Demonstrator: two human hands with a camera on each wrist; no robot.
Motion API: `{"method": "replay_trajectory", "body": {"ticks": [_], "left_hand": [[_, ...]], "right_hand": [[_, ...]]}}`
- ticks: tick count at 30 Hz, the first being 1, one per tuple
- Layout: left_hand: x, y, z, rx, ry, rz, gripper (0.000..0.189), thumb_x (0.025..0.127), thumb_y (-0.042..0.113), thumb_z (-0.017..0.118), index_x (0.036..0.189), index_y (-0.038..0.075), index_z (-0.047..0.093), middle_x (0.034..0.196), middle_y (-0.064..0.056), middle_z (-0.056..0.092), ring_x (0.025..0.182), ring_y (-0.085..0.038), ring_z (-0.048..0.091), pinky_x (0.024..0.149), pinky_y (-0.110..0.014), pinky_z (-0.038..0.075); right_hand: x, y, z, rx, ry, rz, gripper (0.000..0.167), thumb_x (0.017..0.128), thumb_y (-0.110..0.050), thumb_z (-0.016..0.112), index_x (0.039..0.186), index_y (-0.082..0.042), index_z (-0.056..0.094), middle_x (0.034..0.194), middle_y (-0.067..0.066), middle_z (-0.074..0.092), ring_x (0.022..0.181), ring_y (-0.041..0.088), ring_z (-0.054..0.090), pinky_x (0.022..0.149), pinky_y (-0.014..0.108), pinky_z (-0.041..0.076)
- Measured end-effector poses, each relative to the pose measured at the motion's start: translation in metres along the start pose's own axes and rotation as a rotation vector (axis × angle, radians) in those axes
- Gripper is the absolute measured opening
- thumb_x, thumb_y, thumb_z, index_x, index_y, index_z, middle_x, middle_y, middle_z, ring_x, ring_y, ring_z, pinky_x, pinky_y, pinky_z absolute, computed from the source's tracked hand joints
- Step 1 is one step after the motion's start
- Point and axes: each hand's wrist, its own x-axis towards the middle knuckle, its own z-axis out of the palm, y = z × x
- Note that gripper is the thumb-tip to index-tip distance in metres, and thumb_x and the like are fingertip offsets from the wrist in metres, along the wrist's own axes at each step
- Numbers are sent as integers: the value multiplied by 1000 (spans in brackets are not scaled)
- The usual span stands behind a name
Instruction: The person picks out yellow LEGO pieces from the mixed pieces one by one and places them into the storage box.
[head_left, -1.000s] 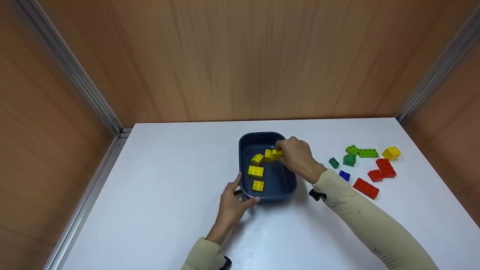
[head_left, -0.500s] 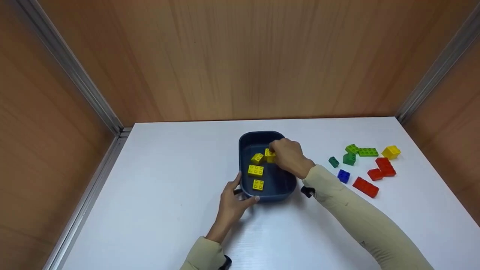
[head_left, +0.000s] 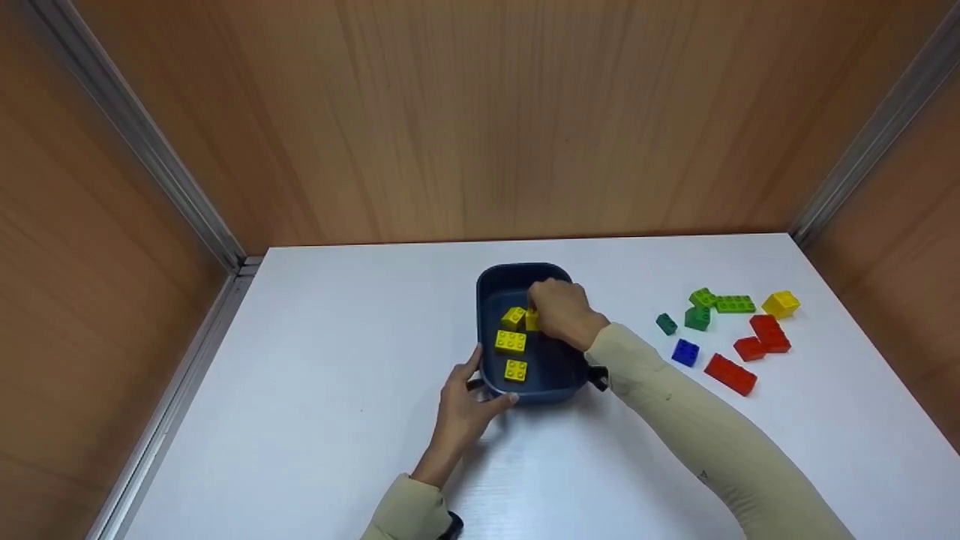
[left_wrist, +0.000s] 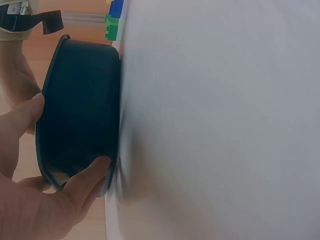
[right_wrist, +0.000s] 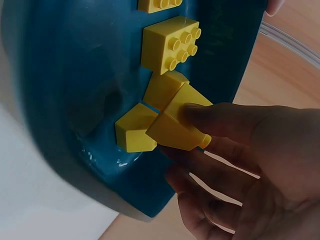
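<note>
A dark blue tray (head_left: 551,375) with several yellow toy bricks inside stands on the white table. My left hand (head_left: 461,412) grips its near left corner, thumb on the near side and fingers along the left wall. In the left wrist view the left hand (left_wrist: 55,200) spans the tray's outer wall. My right hand (head_left: 566,311) reaches down inside the tray. The right wrist view shows it pinching a yellow brick (right_wrist: 180,122) between thumb and fingers, close against other yellow bricks. A six-stud yellow brick (head_left: 511,342) and a four-stud yellow brick (head_left: 515,370) lie nearer me.
Right of the tray lie loose bricks: a blue brick (head_left: 685,352), a light green brick (head_left: 735,304), a dark green brick (head_left: 666,324), a red brick (head_left: 730,374) and a yellow brick (head_left: 781,304), among others. A wooden panel (head_left: 525,120) rises behind the table.
My right hand has moved left and deeper into the tray with the yellow brick, covering more of the bricks there. The left hand has stayed put. The blue brick has come into fuller view.
</note>
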Motion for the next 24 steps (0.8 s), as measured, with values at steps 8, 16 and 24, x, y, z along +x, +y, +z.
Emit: {"method": "replay_trajectory", "body": {"ticks": [8, 16, 24], "left_hand": [[-1, 0, 0, 0, -2, -5, 99, 84, 13, 91, 165, 7, 35, 134, -19, 58, 130, -42, 60, 103, -45, 59], [0, 0, -1, 4, -7, 5, 99, 84, 13, 91, 165, 7, 35, 135, -20, 58, 128, -42, 61, 104, -45, 58], [1, -1, -2, 1, -10, 6, 99, 84, 13, 91, 165, 7, 35, 135, -20, 58, 128, -42, 61, 101, -43, 60]], "right_hand": [[5, -2, 5, -44, -4, -5, 17, 95, -1, 73, 80, -4, 67, 67, 1, 53, 63, 17, 52, 63, 38, 56], [12, -2, 6, -105, -42, 13, 11, 97, -5, 72, 88, -1, 67, 77, 9, 62, 72, 22, 61, 74, 50, 64], [19, -3, 6, -131, -116, 61, 12, 98, -8, 73, 105, 2, 72, 86, 11, 66, 74, 23, 56, 75, 45, 60]]}}
